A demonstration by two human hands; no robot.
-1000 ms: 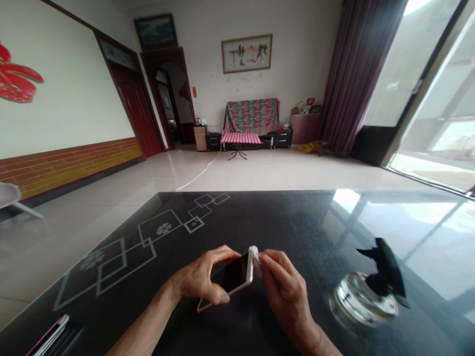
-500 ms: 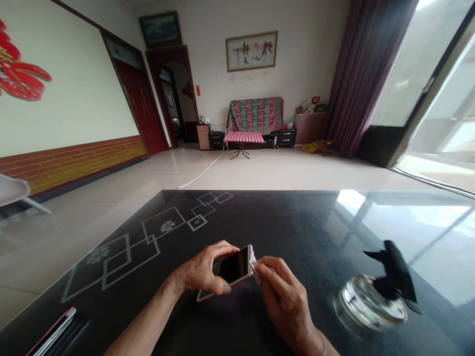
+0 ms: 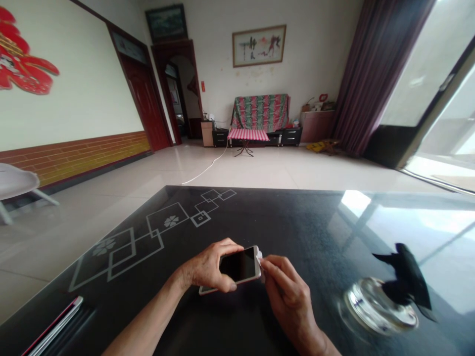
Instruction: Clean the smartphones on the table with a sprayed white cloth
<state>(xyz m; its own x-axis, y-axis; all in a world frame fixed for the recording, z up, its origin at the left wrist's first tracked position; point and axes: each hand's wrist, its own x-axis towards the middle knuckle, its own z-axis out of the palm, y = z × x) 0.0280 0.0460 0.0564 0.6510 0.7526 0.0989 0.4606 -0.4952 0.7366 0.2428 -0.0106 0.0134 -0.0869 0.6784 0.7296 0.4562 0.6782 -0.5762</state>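
A smartphone (image 3: 240,265) with a dark screen and a pale frame is tilted just over the black tabletop (image 3: 289,217). My left hand (image 3: 208,265) grips it by its long edges, thumb on the near side and fingers on the far side. At the phone's right end, my right hand (image 3: 288,291) pinches a small, thin white piece (image 3: 260,255), perhaps tissue or cloth, against the short edge. Most of that piece is hidden behind my fingers, so its kind is unclear.
A clear bottle with a black spray head (image 3: 406,277) stands on the right of the table. At the lower left lies a thin object with pink and silver edges (image 3: 55,326). Beyond the table are a pale chair (image 3: 18,180) and a small table with a checked cover (image 3: 248,134).
The whole view has shifted slightly, with most things appearing a little farther right. Both hands keep their hold, and the white piece shows a bit more over the phone's end.
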